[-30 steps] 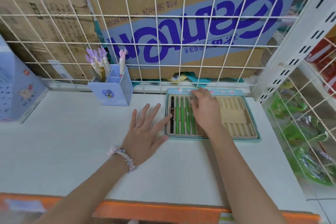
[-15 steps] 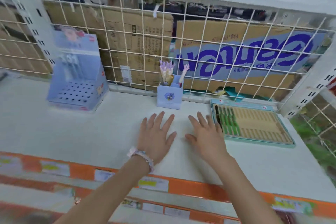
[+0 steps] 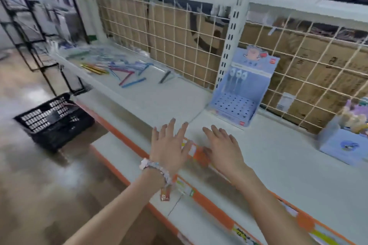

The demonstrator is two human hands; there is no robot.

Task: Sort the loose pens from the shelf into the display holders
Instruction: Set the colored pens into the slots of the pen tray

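In the head view almost no writing can be read. The blue display holder (image 3: 242,87) has a cartoon figure and a small red mark on its top card, but the letters are too blurred for me. A white tag (image 3: 285,102) hangs on the wire grid (image 3: 179,36) behind it, also not readable. The orange shelf edge (image 3: 211,208) carries yellow and white price labels with dark print that I cannot make out.

My left hand (image 3: 169,145) is spread flat with the fingers apart and holds nothing; it hovers over the front edge of the shelf (image 3: 278,155). It wears a bead bracelet (image 3: 154,167) on the wrist. My right hand (image 3: 223,146) is just beside it, also flat and relaxed, holding nothing. I cannot tell if the hands touch the shelf.

The loose pens (image 3: 121,71) lie scattered on the shelf well to the left, thin sticks in blue, red, yellow and grey, crossing each other. The blue display holder stands upright against the grid, between the pens and a small blue pen cup (image 3: 344,143) at the right edge. A black basket (image 3: 53,120) sits on the floor.
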